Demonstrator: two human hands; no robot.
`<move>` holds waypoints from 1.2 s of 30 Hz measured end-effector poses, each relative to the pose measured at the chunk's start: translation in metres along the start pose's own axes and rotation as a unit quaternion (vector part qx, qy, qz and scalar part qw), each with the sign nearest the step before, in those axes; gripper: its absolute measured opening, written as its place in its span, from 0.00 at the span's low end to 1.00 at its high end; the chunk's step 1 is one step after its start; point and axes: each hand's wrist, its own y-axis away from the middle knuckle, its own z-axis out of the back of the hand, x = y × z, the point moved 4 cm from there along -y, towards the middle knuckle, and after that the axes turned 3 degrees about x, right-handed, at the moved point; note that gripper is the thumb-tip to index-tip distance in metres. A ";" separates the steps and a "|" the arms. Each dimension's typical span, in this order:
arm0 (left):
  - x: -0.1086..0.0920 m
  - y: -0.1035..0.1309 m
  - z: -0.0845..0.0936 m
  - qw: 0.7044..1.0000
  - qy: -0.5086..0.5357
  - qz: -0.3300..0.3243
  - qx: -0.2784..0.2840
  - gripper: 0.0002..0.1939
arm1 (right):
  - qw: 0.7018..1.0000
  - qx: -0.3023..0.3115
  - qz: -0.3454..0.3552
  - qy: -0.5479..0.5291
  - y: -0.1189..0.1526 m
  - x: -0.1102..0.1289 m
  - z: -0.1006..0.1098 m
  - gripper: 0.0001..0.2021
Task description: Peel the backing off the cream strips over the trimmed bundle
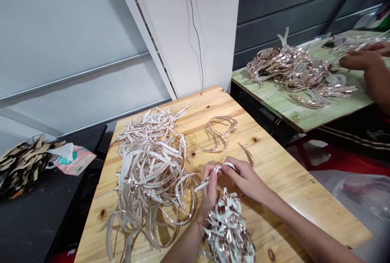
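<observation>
Nearest me, a shaggy metallic bundle (231,230) lies between the forearms; just beyond it my left hand (209,184) and right hand (243,173), side by side, pinch a pale-backed shiny strip (217,169) over the wooden table (274,165). Tangled pile of strips (152,161) to the left, a few looped strands (219,135) farther up. Farther off, right: a co-worker's hand (362,60) near a glossy heap (295,66) on a green table (274,96).
</observation>
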 end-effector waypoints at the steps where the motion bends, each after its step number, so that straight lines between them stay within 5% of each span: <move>1: -0.002 0.000 -0.001 1.000 -0.004 0.002 0.012 0.22 | 1.000 0.014 0.009 0.018 0.001 0.003 -0.001 0.10; 10: -0.002 -0.005 -0.004 0.992 -0.090 0.048 0.074 0.19 | 0.998 0.035 0.041 0.034 0.003 0.007 -0.004 0.15; 20: 0.008 -0.008 -0.002 0.994 -0.072 0.027 0.079 0.24 | 0.982 -0.036 -0.040 -0.180 0.002 -0.002 -0.008 0.14; 28: 0.011 -0.008 -0.007 0.995 0.032 0.052 0.075 0.21 | 0.914 -0.076 -0.090 -0.388 0.000 -0.006 -0.004 0.17; 36: 0.017 -0.006 -0.010 0.986 0.066 0.103 0.116 0.17 | 0.804 -0.127 -0.119 -0.569 -0.006 -0.009 0.010 0.17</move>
